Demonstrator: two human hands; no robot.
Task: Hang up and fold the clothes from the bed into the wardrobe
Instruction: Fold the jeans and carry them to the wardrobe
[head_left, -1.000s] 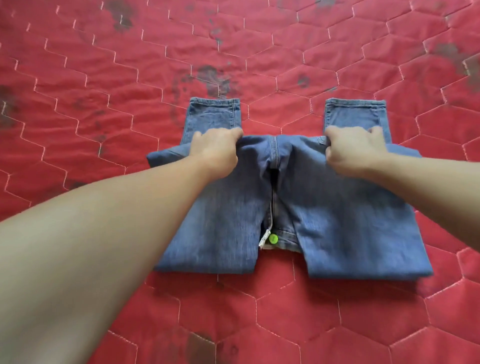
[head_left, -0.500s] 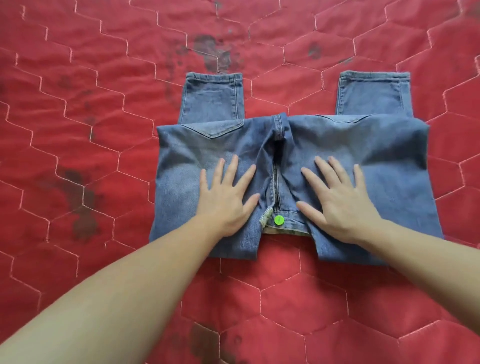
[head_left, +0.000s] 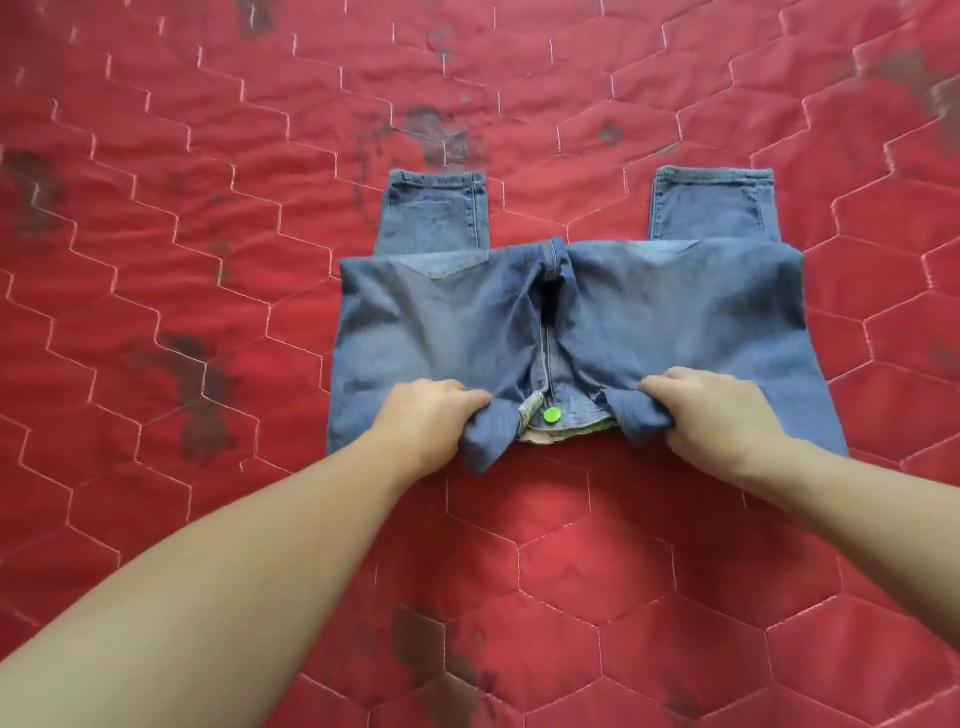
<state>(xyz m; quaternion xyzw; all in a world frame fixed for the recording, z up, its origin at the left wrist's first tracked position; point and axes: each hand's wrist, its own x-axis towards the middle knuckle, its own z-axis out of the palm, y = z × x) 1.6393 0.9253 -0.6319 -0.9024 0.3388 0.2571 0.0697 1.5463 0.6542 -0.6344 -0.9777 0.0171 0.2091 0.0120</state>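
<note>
A pair of blue jeans (head_left: 649, 322) lies folded on the red quilted bed cover (head_left: 208, 260). Both leg hems stick out at the far side, and a bright green button (head_left: 551, 414) shows at the waistband on the near edge. My left hand (head_left: 426, 421) pinches the near edge of the denim just left of the button. My right hand (head_left: 722, 415) grips a bunched piece of the near edge just right of it. Both fists are closed on the fabric, lifting it slightly off the cover.
The red cover with hexagon stitching and dark printed patches fills the whole view around the jeans. No wardrobe, hanger or other garment is in view.
A second ago both fists held the fold at the far side of the jeans. Then both palms pressed flat on the denim. Now both hands have slid back and closed on the near edge.
</note>
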